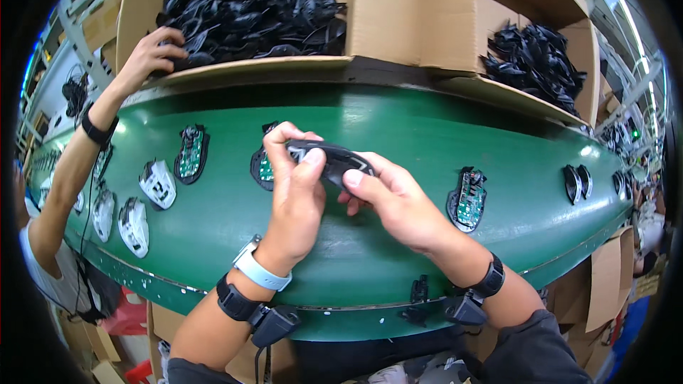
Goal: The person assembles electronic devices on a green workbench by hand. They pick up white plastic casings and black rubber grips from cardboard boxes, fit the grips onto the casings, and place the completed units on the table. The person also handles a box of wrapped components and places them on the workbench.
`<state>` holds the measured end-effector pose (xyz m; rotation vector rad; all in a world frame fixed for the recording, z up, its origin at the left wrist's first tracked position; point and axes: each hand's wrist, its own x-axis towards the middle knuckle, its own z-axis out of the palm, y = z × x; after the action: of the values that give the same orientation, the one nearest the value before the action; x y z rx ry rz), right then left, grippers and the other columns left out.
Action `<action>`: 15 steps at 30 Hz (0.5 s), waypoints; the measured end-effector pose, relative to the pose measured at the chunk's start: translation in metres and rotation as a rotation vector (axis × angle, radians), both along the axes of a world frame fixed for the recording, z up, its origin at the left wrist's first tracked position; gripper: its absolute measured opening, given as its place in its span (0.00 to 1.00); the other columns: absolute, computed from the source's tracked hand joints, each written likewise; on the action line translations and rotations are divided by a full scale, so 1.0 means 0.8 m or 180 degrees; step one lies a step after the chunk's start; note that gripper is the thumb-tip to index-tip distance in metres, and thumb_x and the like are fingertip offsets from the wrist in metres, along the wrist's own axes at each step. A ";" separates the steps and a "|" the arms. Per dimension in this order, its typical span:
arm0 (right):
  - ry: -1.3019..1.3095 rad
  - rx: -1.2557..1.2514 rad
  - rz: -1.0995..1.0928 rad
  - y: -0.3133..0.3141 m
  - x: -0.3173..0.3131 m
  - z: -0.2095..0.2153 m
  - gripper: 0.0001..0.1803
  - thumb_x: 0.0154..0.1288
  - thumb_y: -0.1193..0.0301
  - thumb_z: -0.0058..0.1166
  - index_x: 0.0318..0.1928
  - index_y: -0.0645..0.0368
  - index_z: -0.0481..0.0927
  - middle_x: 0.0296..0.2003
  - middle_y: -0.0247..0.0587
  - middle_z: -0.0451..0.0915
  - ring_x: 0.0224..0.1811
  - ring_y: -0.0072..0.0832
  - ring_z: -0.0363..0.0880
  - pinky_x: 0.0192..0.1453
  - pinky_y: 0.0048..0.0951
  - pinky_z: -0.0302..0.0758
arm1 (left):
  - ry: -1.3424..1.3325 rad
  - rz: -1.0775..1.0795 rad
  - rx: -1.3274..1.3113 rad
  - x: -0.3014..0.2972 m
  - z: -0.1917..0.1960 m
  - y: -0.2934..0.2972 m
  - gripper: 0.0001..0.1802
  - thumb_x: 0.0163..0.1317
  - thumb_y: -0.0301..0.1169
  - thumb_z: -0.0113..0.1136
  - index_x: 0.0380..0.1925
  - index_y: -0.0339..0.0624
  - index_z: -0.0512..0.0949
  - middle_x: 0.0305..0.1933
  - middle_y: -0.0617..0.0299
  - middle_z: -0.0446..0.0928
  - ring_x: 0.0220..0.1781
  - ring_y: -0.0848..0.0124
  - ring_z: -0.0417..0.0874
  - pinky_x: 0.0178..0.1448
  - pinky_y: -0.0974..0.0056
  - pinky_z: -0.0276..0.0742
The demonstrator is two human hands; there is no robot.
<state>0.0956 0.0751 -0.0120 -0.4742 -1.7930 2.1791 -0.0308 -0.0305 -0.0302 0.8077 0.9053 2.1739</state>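
Note:
Above the middle of the green belt [384, 256], a curved black computer mouse shell [334, 165] is held up between my two hands. My left hand [295, 195] pinches its left end, thumb on top. My right hand [398, 206] grips the right end, with its thumb pressed on the near side. Fingers cover part of the shell, so its underside is hidden. Just behind my left hand lies a mouse base with a green circuit board [262, 168], partly covered. To the right of my right hand rests another mouse base [469, 203].
Cardboard boxes [413, 14] heaped with black plastic parts [256, 14] line the far side. A co-worker's hand [155, 55] reaches into the left box. White mouse shells [156, 185] lie left; black curved parts [573, 183] lie right. A small black part [420, 289] sits near the front edge.

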 end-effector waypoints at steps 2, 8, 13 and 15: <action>0.0254 -0.0005 -0.0032 -0.001 0.003 0.007 0.27 0.77 0.63 0.65 0.68 0.66 0.75 0.50 0.36 0.83 0.49 0.19 0.81 0.56 0.24 0.79 | 0.0300 -0.0103 -0.0061 -0.011 0.002 -0.005 0.19 0.76 0.32 0.56 0.62 0.51 0.63 0.55 0.55 0.76 0.60 0.65 0.78 0.69 0.57 0.74; 0.0491 0.0625 -0.0227 0.014 0.020 0.018 0.27 0.68 0.64 0.74 0.60 0.69 0.81 0.44 0.37 0.87 0.44 0.19 0.84 0.52 0.26 0.83 | 0.0384 -0.0151 -0.0134 -0.022 0.014 -0.011 0.24 0.65 0.29 0.75 0.58 0.42 0.76 0.60 0.44 0.83 0.62 0.53 0.86 0.71 0.49 0.81; 0.0059 0.1373 -0.0452 0.028 0.030 0.026 0.22 0.68 0.63 0.75 0.52 0.66 0.85 0.41 0.35 0.87 0.43 0.18 0.83 0.47 0.25 0.82 | 0.0357 -0.0061 -0.0307 -0.005 0.022 0.001 0.24 0.70 0.34 0.72 0.61 0.42 0.74 0.61 0.44 0.83 0.62 0.50 0.86 0.73 0.48 0.80; 0.0122 0.1178 -0.0521 0.042 0.026 0.022 0.24 0.68 0.58 0.76 0.51 0.66 0.85 0.38 0.34 0.86 0.41 0.16 0.81 0.45 0.24 0.80 | 0.0105 -0.0173 -0.0333 0.003 0.033 0.017 0.22 0.76 0.31 0.64 0.64 0.41 0.70 0.63 0.44 0.81 0.63 0.54 0.85 0.69 0.50 0.83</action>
<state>0.1164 0.1085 0.0053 -0.4684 -1.9987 1.6867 -0.0280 -0.0172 -0.0035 0.8100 0.9934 2.0539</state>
